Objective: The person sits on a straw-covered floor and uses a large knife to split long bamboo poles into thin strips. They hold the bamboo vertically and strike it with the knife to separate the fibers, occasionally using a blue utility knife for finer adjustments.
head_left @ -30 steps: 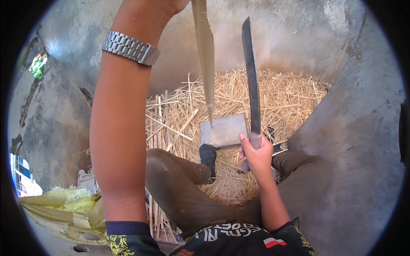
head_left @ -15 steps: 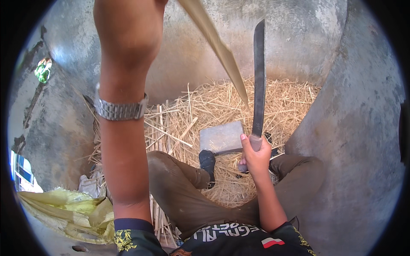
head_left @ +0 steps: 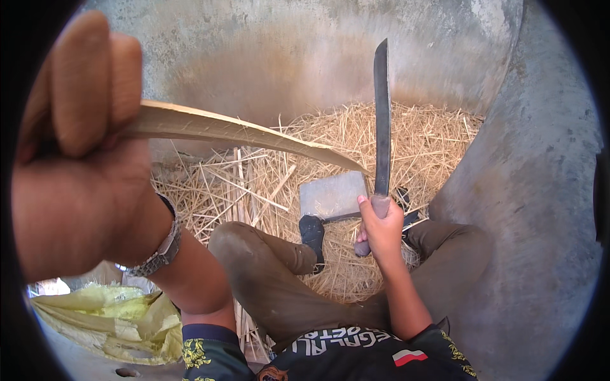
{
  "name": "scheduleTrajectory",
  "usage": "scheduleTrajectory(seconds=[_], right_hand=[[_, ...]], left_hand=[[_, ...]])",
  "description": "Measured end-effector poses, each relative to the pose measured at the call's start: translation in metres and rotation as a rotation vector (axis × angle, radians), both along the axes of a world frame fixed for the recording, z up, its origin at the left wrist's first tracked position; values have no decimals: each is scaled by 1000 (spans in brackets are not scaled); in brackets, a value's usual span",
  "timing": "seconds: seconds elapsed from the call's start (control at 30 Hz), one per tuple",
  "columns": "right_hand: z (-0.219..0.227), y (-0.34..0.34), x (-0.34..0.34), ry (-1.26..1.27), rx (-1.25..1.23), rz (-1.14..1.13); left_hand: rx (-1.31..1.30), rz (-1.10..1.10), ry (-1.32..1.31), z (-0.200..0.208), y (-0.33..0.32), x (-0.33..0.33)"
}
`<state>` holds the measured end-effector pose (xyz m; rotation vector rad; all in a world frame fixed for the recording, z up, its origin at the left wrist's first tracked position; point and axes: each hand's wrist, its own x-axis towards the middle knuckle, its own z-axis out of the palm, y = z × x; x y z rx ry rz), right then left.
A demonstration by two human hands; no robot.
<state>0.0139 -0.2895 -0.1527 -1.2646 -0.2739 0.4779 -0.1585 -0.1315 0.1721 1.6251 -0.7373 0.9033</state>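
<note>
My left hand (head_left: 82, 159), close to the camera at the left and wearing a metal watch on its wrist, is closed round one end of a long pale bamboo strip (head_left: 235, 130). The strip slants rightward to a pointed tip near a grey rectangular block (head_left: 333, 194). My right hand (head_left: 382, 222) grips the brown handle of a machete (head_left: 382, 120), whose dark blade stands upright. The strip's tip lies just left of the blade; whether they touch, I cannot tell. The grip end of the strip is hidden by my fingers.
Dry straw-like shavings (head_left: 432, 143) cover the floor round the block. Several long thin sticks (head_left: 238, 171) lie at the left. A yellow sack (head_left: 108, 324) is at the lower left. Grey curved walls (head_left: 540, 209) enclose the spot. My bent legs (head_left: 267, 254) flank the block.
My left hand has come down and leftward from above the view, swinging the bamboo strip from steep to nearly level. The right hand and machete have hardly moved.
</note>
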Motion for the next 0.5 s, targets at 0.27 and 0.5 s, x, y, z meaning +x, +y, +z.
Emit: scheduleTrajectory(seconds=[0.27,0.5], right_hand=[[10,1,-7,-87,-55,12],[7,-2,-8,-104,-44,36]], left_hand=[[26,9,49,-9,17,-20],[18,57,55,-12,20,-16]])
